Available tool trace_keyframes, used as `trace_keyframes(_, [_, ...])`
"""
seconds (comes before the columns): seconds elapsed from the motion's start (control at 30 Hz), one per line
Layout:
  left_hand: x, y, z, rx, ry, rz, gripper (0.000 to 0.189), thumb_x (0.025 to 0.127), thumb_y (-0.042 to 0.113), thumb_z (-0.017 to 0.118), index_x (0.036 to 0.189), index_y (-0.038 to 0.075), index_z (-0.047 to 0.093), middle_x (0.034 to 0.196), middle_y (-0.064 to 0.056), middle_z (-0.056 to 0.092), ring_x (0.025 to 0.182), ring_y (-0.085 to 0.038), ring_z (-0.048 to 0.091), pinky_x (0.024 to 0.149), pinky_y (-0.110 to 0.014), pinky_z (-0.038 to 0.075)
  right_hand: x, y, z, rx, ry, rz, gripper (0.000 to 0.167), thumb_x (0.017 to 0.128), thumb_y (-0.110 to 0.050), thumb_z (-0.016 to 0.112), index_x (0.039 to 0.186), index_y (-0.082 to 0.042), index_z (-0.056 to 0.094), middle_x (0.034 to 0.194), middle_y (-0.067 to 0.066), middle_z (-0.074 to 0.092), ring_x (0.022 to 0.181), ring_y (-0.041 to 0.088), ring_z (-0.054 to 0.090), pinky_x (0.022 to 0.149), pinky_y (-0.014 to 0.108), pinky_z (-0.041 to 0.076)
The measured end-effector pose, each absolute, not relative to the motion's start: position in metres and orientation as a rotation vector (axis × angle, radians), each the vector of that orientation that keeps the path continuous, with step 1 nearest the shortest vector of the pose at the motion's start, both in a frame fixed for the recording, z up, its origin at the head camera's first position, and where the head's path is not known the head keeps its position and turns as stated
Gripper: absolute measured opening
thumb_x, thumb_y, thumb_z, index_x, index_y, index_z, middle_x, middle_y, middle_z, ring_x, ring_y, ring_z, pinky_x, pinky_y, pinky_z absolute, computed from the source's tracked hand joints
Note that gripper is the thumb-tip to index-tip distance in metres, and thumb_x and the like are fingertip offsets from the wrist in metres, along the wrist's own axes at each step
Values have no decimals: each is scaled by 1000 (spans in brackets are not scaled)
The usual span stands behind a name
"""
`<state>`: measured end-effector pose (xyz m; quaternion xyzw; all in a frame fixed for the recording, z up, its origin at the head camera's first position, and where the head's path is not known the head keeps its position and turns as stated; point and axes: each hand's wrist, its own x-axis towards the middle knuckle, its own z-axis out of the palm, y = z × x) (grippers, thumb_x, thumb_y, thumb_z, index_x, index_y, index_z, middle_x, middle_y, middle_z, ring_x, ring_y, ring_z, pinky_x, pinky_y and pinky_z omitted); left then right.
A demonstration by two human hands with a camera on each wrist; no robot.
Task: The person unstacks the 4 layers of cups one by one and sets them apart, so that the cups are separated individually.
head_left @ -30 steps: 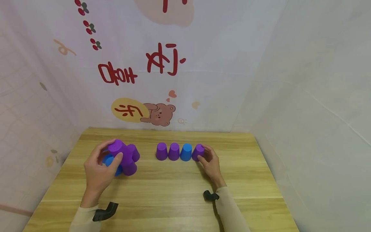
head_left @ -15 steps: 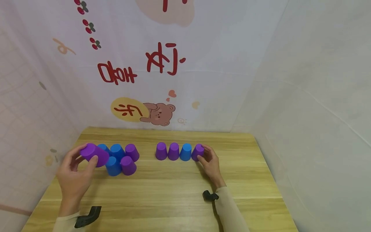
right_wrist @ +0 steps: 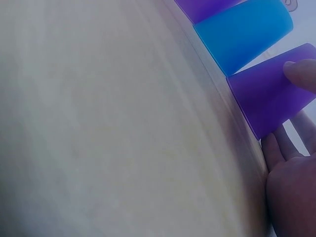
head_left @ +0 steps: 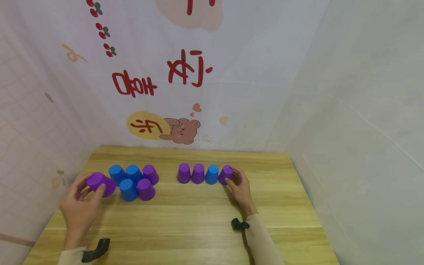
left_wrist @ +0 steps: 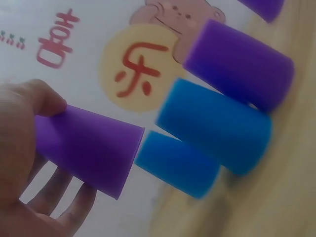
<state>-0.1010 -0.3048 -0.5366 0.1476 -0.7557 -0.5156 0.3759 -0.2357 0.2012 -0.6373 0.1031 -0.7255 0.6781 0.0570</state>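
Observation:
My left hand (head_left: 79, 208) grips a purple cup (left_wrist: 91, 148) between thumb and fingers, tilted and raised at the table's left side. Just right of it stand several upside-down cups in two rows. The front row has a blue cup (head_left: 129, 190) and a purple cup (head_left: 146, 189); behind are two blue cups, one the left rear blue cup (head_left: 116, 174), and a purple cup (head_left: 151, 174). My right hand (head_left: 241, 189) holds the rightmost purple cup (right_wrist: 271, 91), which stands mouth-down on the table at the end of a separate row.
That row continues leftward with a blue cup (head_left: 212, 174), then two purple cups, the nearer being this purple cup (head_left: 198, 173). The wooden table (head_left: 185, 228) meets a printed curtain (head_left: 238, 92) at the back. White sheets rise on both sides.
My left hand has carried its purple cup leftward from over the left group, then lower beside it, uncovering the other cups. My right hand has stayed in place on its cup.

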Motion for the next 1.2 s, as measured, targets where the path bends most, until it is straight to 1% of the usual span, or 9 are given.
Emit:
trace_keyframes(0.13, [-103,-308,-551,468,-2000,-1329,56,92,-6,87,145,3,73,131,24,70,116,14,65,94,3,53,-236,201,-638,329,-2199,2046,58,103,6,76,157,-5,58,155,28,67,148,48,63,121,27,56])
trace_keyframes(0.27, [-104,-309,-560,541,-2084,-1339,55,97,3,86,149,7,71,144,0,74,117,17,61,95,3,52,-236,201,-638,337,-2195,2042,58,103,6,75,157,-4,58,155,28,67,148,48,62,121,27,56])
trace_keyframes(0.33, [-104,-309,-564,580,-2121,-1350,55,99,7,85,151,11,70,152,-12,72,117,17,61,95,3,52,-236,201,-638,336,-2192,2045,57,103,7,75,156,-4,58,155,28,67,148,48,62,122,28,55])
trace_keyframes(0.43, [-104,-309,-568,636,-2165,-1362,55,101,13,84,154,16,68,158,-20,68,121,13,64,95,2,52,-236,201,-638,335,-2192,2046,57,103,7,75,157,-4,57,155,28,66,149,48,61,124,30,55])
trace_keyframes(0.5, [-104,-309,-571,660,-2187,-1367,55,103,16,83,155,18,67,161,-20,66,124,7,66,95,2,53,-236,200,-638,334,-2192,2044,57,103,7,75,157,-4,58,155,28,66,149,48,61,124,31,55])
trace_keyframes(0.7, [-106,-309,-579,636,-2234,-1345,56,104,15,82,157,14,64,161,-20,66,136,-9,70,96,2,52,-236,201,-639,327,-2196,2039,59,103,7,76,157,-3,57,155,29,66,150,49,61,122,25,55])
trace_keyframes(0.83, [-107,-311,-585,669,-2259,-1373,58,105,18,81,160,18,63,164,-19,64,139,-18,71,95,2,53,-236,201,-638,324,-2200,2044,59,103,6,76,158,-4,57,155,28,66,150,49,61,120,22,55])
trace_keyframes(0.93, [-108,-311,-588,692,-2263,-1409,59,105,19,81,161,21,62,165,-19,63,137,-16,72,93,3,53,-236,200,-637,321,-2200,2052,58,103,6,75,157,-5,57,155,28,66,150,48,61,119,21,55])
trace_keyframes(1.2, [-108,-307,-589,623,-2257,-1386,59,104,13,81,159,13,61,161,-21,66,132,-2,68,97,2,51,-235,200,-637,310,-2201,2067,57,104,7,73,157,-4,57,156,28,66,150,46,61,119,19,55])
